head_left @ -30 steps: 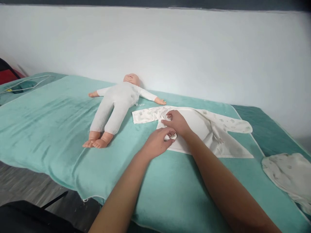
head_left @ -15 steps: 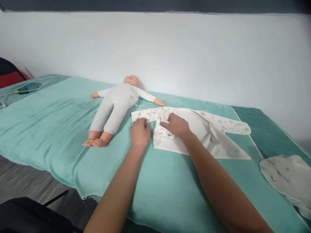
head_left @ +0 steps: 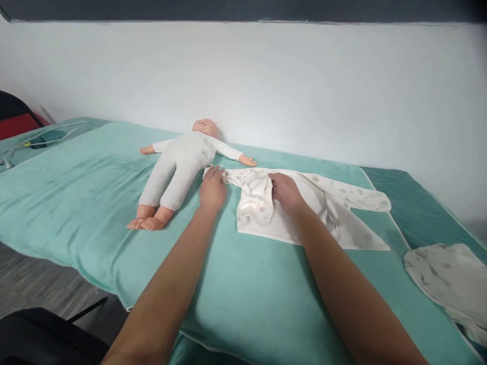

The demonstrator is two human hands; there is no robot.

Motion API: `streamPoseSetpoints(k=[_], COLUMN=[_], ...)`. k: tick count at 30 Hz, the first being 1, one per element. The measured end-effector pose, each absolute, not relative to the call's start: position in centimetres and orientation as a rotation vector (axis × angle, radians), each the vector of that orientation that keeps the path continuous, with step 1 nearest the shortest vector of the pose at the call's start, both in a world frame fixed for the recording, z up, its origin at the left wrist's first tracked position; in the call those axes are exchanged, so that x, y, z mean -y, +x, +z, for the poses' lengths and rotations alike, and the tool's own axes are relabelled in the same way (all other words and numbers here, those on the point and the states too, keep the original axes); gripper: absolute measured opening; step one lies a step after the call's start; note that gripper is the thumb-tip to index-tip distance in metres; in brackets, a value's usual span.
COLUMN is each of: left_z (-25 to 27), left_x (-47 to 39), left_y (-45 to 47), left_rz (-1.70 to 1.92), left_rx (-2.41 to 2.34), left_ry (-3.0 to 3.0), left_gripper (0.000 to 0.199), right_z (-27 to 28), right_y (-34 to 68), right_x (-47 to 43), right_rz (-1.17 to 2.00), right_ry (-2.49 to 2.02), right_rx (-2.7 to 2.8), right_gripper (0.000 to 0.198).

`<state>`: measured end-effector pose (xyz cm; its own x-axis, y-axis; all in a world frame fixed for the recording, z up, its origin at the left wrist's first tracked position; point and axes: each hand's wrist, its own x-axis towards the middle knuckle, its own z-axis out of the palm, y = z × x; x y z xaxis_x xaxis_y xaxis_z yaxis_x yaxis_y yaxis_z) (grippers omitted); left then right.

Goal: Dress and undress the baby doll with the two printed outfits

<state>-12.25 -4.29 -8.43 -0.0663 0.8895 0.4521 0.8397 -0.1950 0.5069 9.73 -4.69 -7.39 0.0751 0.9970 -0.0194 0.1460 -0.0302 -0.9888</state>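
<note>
A white baby shirt (head_left: 255, 203) with small printed motifs lies opened out, its two sleeves stretched sideways. My left hand (head_left: 213, 188) is closed on the cuff end of the left-hand sleeve, which bunches beside the thumb. With fingers curled under, my right hand (head_left: 287, 192) grips the edge of the shirt's front panel near the middle. That panel is spread over the left part of the shirt with its printed side up. To the left, a baby doll (head_left: 186, 152) in a white body covering lies on its back, one arm reaching toward the sleeve.
A green sheet (head_left: 76, 203) covers the bed. Another folded printed garment (head_left: 449, 279) lies at the right edge. White cords (head_left: 45, 133) rest at the far left. A white wall (head_left: 304, 91) stands behind, and a black chair (head_left: 45, 337) is at lower left.
My left hand has moved up onto the sleeve end. My right hand has shifted slightly right and up, and the crumpled front panel now lies flatter with its print showing.
</note>
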Motion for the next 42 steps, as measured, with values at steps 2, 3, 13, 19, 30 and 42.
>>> streamPoseSetpoints(k=[2, 3, 13, 19, 30, 42], left_z=[-8.0, -7.8, -7.9, -8.0, -7.4, -8.1], left_x=[5.8, 7.0, 17.0, 16.3, 16.5, 15.3], left_y=[-11.8, -11.4, -9.4, -9.8, -9.8, -10.5], left_rz=[1.246, 1.296, 0.88, 0.888, 1.145, 1.56], left_rx=[-1.909, -1.85, -1.279, -1.281, -1.499, -1.757], left_ry=[2.054, 2.055, 2.349, 2.391, 1.881, 1.457], left_gripper=[0.034, 0.031, 0.045, 0.016, 0.025, 0.021], right_z=[-7.6, -7.7, -7.0, -7.5, -6.8, -4.9], right_y=[9.5, 9.4, 8.9, 9.4, 9.3, 7.1], right_x=[4.6, 4.5, 5.1, 4.9, 4.6, 7.3], right_rz=[1.163, 1.193, 1.171, 1.144, 1.294, 1.531], right_ry=[-1.298, -1.263, -1.347, -1.474, -1.16, -0.709], right_rx=[1.149, 1.095, 1.104, 1.219, 1.054, 1.329], right_gripper=[0.026, 0.027, 0.032, 0.028, 0.035, 0.056])
